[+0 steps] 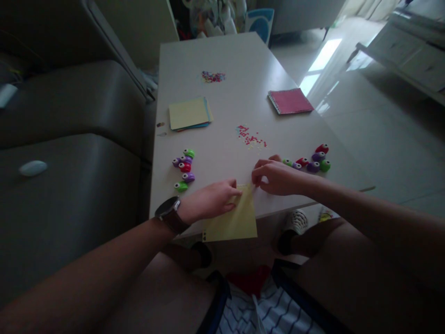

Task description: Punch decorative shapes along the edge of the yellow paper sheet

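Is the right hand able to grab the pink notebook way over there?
Probably yes, with a stretch. The right hand rests at the yellow paper sheet, and the pink spiral notebook lies farther up the white table. Only tiny paper dots lie between.

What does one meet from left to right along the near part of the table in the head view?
Left cluster of small punches → left hand → yellow paper sheet → right hand → right cluster of small punches.

Dim, soft frame; window glare on floor [325,55] upper right.
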Demonstrator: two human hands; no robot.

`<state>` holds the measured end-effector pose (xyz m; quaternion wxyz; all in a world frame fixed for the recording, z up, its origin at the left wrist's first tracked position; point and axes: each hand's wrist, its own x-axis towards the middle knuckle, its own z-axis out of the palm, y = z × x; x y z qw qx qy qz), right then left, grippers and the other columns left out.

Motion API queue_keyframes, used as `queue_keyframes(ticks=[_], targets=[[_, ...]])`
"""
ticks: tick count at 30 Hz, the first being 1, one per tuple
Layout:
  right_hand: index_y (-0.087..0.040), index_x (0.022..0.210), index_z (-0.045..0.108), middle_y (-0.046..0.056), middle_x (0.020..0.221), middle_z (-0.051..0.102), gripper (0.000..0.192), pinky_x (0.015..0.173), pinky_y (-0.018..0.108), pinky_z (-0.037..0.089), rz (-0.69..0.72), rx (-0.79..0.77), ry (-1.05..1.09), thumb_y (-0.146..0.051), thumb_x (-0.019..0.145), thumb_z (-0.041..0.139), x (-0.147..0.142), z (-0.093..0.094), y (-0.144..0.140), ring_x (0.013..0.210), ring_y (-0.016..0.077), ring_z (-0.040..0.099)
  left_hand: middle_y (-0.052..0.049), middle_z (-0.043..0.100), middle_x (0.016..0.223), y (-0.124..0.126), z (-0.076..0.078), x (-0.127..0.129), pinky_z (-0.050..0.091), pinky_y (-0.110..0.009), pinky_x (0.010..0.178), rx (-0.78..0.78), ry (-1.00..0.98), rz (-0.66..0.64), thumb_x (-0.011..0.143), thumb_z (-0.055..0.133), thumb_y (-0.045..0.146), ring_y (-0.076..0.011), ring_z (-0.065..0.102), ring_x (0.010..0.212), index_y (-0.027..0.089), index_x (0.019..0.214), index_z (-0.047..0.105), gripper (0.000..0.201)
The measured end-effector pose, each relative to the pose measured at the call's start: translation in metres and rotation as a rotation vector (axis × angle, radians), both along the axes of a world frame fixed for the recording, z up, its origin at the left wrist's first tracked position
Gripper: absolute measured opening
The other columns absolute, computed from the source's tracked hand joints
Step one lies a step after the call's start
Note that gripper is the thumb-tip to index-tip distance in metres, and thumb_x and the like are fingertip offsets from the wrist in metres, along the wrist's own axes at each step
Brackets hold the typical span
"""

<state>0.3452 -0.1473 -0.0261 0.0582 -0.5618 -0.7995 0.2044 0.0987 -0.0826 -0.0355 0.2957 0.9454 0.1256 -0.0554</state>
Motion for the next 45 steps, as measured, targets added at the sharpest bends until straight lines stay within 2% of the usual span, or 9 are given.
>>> queue_keyframes(ticks=[4,6,12,22,28,32,35,39,45], targets=[[-0.02,0.118,0.067,0.012,0.124,0.068,0.046,0.106,0.048,0.035,-0.073,0.127,-0.048,-0.006,0.076,0.057,0.001,0.0,0.001,0.131,0.032,0.05,-0.009,0.059,0.115,0.0,0.0,0.0,0.05,-0.031,0.085,0.003,0.005,0.001,0.092,0.062,0.022,-0.0171,0.061,0.086,0.019,0.12,0.07,0.03],[-0.019,0.121,0.064,0.013,0.127,0.067,0.047,0.105,0.045,0.036,-0.125,0.171,-0.043,-0.006,0.078,0.055,0.002,0.0,0.002,0.134,0.0306,0.047,-0.009,0.059,0.116,0.0,0.0,0.0,0.05,-0.031,0.086,-0.004,0.003,0.004,0.092,0.063,0.022,-0.0176,0.062,0.088,0.019,0.121,0.07,0.03],[-0.02,0.103,0.066,0.011,0.112,0.071,0.019,0.095,0.044,0.036,-0.147,0.171,-0.129,-0.018,0.086,0.057,0.009,-0.002,0.004,0.114,0.0307,0.057,-0.01,0.06,0.116,0.0,-0.002,0.001,0.051,-0.032,0.085,-0.002,-0.002,0.006,0.091,0.063,0.022,-0.0174,0.062,0.086,0.019,0.121,0.07,0.031],[-0.018,0.105,0.069,0.01,0.114,0.07,0.027,0.087,0.037,0.039,-0.115,0.098,-0.136,-0.009,0.086,0.053,0.01,0.002,0.008,0.103,0.0255,0.062,-0.01,0.059,0.118,-0.001,-0.001,0.0,0.051,-0.034,0.086,0.01,0.021,0.008,0.092,0.061,0.023,-0.0189,0.062,0.089,0.021,0.123,0.068,0.032],[-0.018,0.089,0.071,0.01,0.098,0.071,0.018,0.079,0.035,0.04,-0.155,0.061,-0.176,-0.012,0.081,0.056,0.017,0.007,0.01,0.087,0.0227,0.062,-0.01,0.059,0.117,-0.001,0.002,0.0,0.051,-0.033,0.087,-0.007,0.009,0.001,0.092,0.061,0.022,-0.0194,0.063,0.092,0.019,0.121,0.069,0.03],[-0.018,0.081,0.07,0.01,0.092,0.072,0.014,0.076,0.036,0.039,-0.204,0.039,-0.325,-0.019,0.082,0.056,0.025,0.01,0.01,0.082,0.0235,0.062,-0.01,0.06,0.117,-0.001,0.0,0.001,0.051,-0.034,0.09,-0.008,0.013,0.008,0.093,0.061,0.023,-0.0205,0.064,0.096,0.018,0.117,0.07,0.026],[-0.018,0.078,0.069,0.011,0.092,0.071,0.016,0.076,0.037,0.038,-0.187,0.019,-0.417,-0.023,0.085,0.055,0.028,0.013,0.008,0.086,0.0244,0.061,-0.01,0.06,0.118,-0.002,-0.002,0.001,0.051,-0.034,0.091,-0.006,0.005,0.007,0.093,0.062,0.024,-0.0211,0.064,0.097,0.018,0.117,0.07,0.026],[-0.02,0.081,0.068,0.008,0.099,0.07,0.012,0.082,0.038,0.037,-0.102,0.023,-0.354,-0.028,0.085,0.061,0.028,0.014,0.004,0.097,0.0252,0.059,-0.01,0.059,0.119,-0.002,-0.002,0.002,0.051,-0.034,0.092,-0.011,0.003,0.014,0.094,0.062,0.024,-0.0205,0.064,0.096,0.019,0.119,0.069,0.026],[-0.021,0.074,0.066,0.007,0.101,0.071,0.011,0.086,0.041,0.038,-0.016,0.025,-0.317,-0.013,0.076,0.059,0.034,0.008,-0.003,0.109,0.028,0.057,-0.01,0.059,0.118,-0.002,-0.002,0.002,0.051,-0.034,0.093,-0.013,0.002,0.019,0.093,0.062,0.024,-0.021,0.064,0.098,0.019,0.119,0.07,0.027]])
